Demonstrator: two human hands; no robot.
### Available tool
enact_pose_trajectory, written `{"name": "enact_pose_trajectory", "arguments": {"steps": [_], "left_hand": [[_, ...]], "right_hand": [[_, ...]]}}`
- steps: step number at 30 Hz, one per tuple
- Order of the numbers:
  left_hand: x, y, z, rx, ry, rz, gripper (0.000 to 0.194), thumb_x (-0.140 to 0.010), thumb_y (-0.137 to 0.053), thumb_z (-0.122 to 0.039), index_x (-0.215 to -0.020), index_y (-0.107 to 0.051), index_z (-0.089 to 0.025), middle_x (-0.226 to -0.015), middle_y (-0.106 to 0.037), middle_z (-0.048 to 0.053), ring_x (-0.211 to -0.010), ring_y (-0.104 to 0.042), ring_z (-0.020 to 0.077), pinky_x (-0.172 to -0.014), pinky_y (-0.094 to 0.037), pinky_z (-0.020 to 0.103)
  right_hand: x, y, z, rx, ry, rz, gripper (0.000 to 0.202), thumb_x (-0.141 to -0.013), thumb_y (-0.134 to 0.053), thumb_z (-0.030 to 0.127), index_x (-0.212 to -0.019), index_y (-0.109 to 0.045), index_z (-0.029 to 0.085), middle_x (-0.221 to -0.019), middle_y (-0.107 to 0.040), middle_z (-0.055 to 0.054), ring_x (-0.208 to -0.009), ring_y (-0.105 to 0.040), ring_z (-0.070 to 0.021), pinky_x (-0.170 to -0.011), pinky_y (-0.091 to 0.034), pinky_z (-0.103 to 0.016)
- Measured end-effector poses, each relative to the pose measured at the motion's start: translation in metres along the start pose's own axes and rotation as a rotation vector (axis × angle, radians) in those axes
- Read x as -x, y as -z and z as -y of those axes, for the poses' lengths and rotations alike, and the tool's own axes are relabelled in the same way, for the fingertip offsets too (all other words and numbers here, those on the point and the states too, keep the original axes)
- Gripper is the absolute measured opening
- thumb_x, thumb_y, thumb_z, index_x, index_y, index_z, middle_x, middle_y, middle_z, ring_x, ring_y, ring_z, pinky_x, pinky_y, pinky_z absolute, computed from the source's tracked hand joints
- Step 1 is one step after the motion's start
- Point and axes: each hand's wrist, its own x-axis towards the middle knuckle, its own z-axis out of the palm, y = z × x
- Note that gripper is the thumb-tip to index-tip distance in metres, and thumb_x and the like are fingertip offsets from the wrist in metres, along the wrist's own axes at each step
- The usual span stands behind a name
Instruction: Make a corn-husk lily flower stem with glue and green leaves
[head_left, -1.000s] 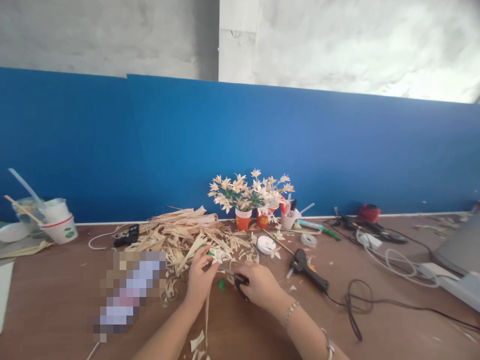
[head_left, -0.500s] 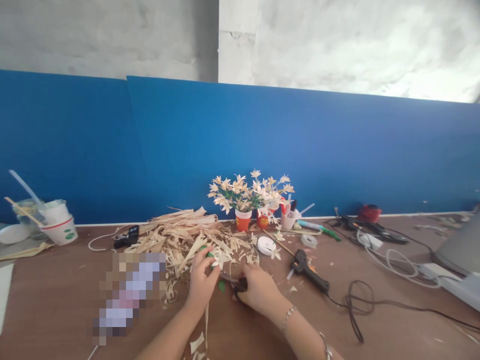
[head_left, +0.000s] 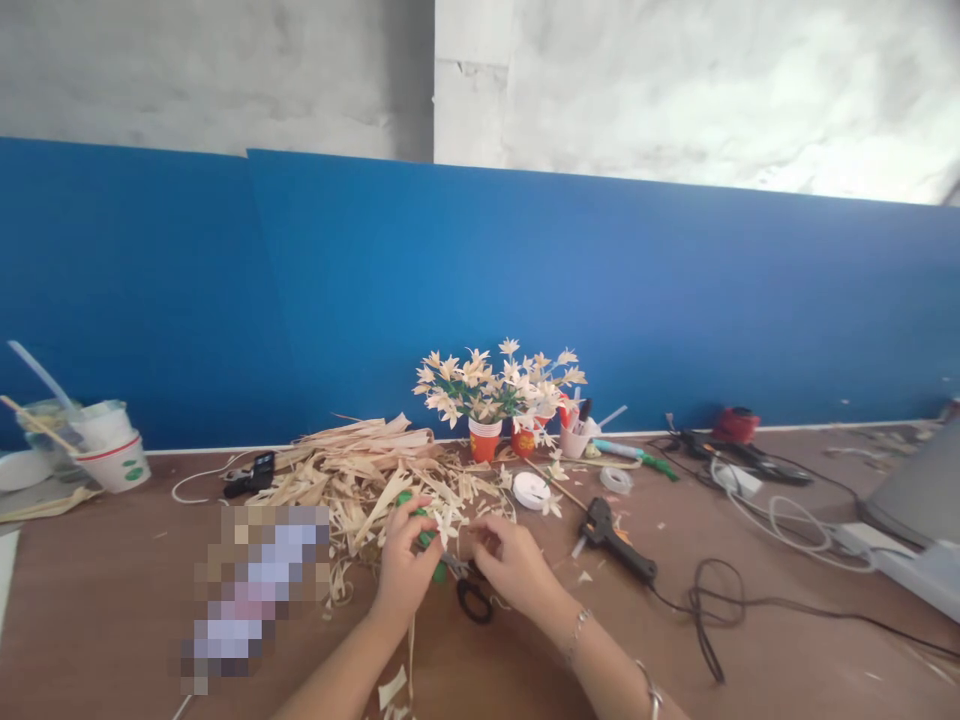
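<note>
My left hand pinches a small pale artificial flower, its petals showing beyond my fingertips. Green material shows by the same fingers. To the right of the flower is my right hand, its fingers bent and apart with nothing visible in them. Scissors with black handles lie on the brown table between my hands, their blades partly hidden behind my left fingers. Just behind my hands spreads a heap of dry, straw-coloured husk strips.
Finished pale flowers stand in red paper cups by the blue partition. A glue gun with a trailing cord lies right of my hands, near tape rolls. White cups stand far left.
My right hand has let go of the scissors, which now rest on the table, and its fingers have moved up and slightly left. My left hand still holds the flower.
</note>
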Motion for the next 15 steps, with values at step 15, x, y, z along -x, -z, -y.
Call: {"name": "enact_pose_trajectory", "arguments": {"steps": [15], "left_hand": [[0.006,0.0,-0.021,0.002,-0.143,0.199,0.013,-0.072,-0.055,-0.009,-0.069,-0.061,-0.021,-0.108,-0.056,0.008,-0.108,-0.049,0.0248,-0.091,-0.04,0.043]], "right_hand": [[0.0,-0.001,0.007,-0.408,-0.022,0.026,0.013,-0.069,-0.057,0.024,-0.079,-0.058,0.016,-0.065,-0.054,0.002,-0.058,-0.048,-0.0111,-0.055,-0.039,-0.022]]}}
